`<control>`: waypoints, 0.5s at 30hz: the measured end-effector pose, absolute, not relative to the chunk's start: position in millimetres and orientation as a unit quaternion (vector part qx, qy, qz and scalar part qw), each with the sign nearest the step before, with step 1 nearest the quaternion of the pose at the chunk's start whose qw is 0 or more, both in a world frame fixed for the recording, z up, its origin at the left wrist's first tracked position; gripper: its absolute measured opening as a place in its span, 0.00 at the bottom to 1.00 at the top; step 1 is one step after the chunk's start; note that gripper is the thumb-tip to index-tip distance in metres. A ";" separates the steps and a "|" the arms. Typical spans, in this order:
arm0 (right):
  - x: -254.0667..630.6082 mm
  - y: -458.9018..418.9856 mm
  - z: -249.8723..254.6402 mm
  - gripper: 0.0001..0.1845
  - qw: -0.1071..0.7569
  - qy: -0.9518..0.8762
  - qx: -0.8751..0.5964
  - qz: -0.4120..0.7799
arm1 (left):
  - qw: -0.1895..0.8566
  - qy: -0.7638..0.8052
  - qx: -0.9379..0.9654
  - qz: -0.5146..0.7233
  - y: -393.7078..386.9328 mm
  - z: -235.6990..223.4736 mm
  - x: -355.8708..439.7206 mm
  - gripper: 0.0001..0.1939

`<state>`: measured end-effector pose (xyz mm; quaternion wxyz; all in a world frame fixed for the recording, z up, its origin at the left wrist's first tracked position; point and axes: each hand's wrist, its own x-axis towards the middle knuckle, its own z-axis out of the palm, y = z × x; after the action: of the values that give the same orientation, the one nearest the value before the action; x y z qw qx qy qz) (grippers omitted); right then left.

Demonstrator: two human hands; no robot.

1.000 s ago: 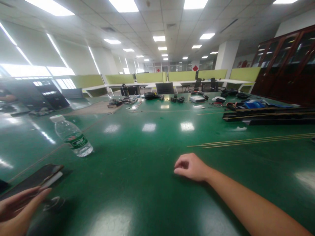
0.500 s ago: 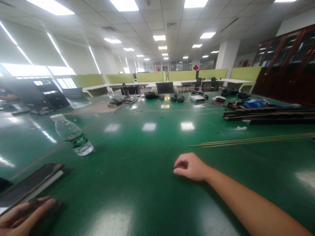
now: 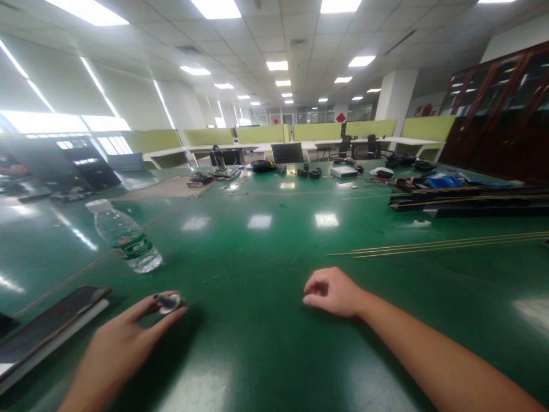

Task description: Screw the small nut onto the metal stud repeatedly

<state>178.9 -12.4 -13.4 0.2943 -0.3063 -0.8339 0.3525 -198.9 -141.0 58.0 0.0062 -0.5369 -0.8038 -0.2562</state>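
Note:
My left hand (image 3: 124, 337) is raised over the green tabletop (image 3: 249, 320). Its thumb and fingers pinch a small round silvery part with a short dark stem (image 3: 170, 304); blur hides its exact kind. On the table's right half rests my right hand (image 3: 332, 292), its fingers loosely curled in and nothing visible in them. Beyond my left hand a clear plastic bottle with a green label (image 3: 131, 243) appears tilted through the lens. Several thin brass-coloured rods (image 3: 412, 247) lie just past my right hand.
A flat dark slab with a pale edge (image 3: 51, 326) lies at the left. Black channel-shaped bars (image 3: 467, 203) are at the right. Along the far edge sit a white box (image 3: 343, 171), a blue bundle (image 3: 444, 181) and small dark parts (image 3: 309, 171). Another person's arm (image 3: 15, 170) shows far left.
My left hand has moved right and away from me, from beside the dark slab to over the table, carrying the small round part. My right hand has stayed still.

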 end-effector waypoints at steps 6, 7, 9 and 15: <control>180.0 -15.2 -9.9 0.10 0.303 -0.820 -0.322 0.363 | -0.111 -0.624 -0.727 -0.265 -66.8 53.6 -97.3 0.16; 180.2 -15.8 -9.3 0.10 0.305 -0.819 -0.322 0.365 | -0.128 -0.598 -0.744 -0.268 -57.1 50.9 -79.1 0.15; 180.1 -16.3 -9.2 0.09 0.310 -0.816 -0.319 0.369 | -0.166 -0.556 -0.763 -0.284 -42.1 41.8 -48.0 0.15; 177.9 -14.2 -14.5 0.10 0.324 -0.814 -0.319 0.362 | -0.265 -0.482 -0.735 -0.398 -28.4 6.3 -10.6 0.16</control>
<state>177.9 -14.2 -14.5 0.3243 -0.3192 -0.8136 0.3619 -10.6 -28.4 6.3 -0.2651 -0.7347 -0.4816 -0.3975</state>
